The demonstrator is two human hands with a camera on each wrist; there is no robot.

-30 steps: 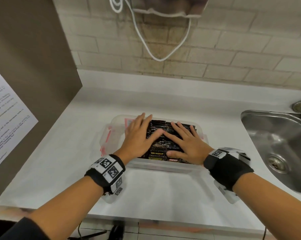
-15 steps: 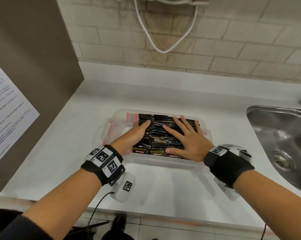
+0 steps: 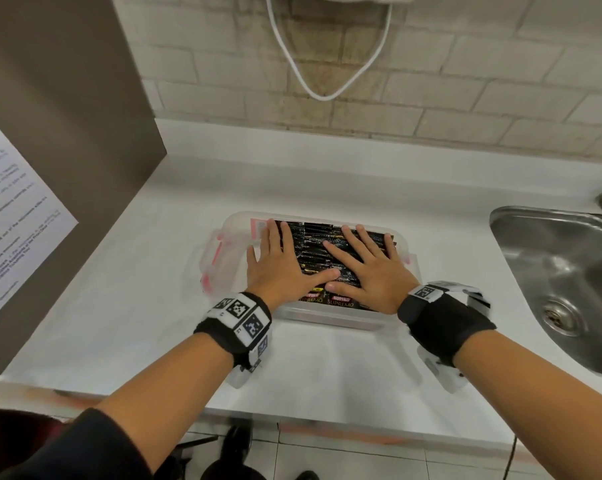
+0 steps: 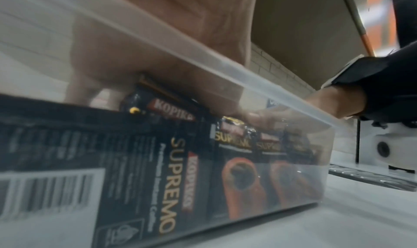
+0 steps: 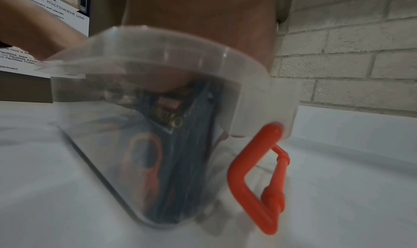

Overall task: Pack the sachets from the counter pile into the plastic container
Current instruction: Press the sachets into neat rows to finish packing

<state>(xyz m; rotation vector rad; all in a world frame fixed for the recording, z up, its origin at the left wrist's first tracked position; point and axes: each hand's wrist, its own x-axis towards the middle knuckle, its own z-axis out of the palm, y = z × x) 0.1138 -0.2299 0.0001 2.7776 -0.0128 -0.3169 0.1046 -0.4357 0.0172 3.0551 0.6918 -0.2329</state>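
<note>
A clear plastic container [image 3: 239,221] with red side clips sits on the white counter, filled with several black coffee sachets [image 3: 315,245]. My left hand [image 3: 279,261] lies flat on the left part of the sachets, fingers straight and together. Beside it, my right hand [image 3: 369,265] presses flat on the right part with fingers spread. The thumbs nearly meet in the middle. Through the container wall [image 4: 225,62], the left wrist view shows sachets [image 4: 171,171] standing under the palm. In the right wrist view, a red clip [image 5: 255,177] hangs at the container's end.
A steel sink [image 3: 562,278] lies to the right of the container. A brown panel with a printed notice [image 3: 12,230] stands at the left. A white cable [image 3: 327,64] hangs on the brick wall behind. Bare white counter [image 3: 327,368] runs in front of the container.
My left hand shifted from the container's left edge to lie flat on the sachets, thumb toward the right hand. The right hand stayed pressed on the right part.
</note>
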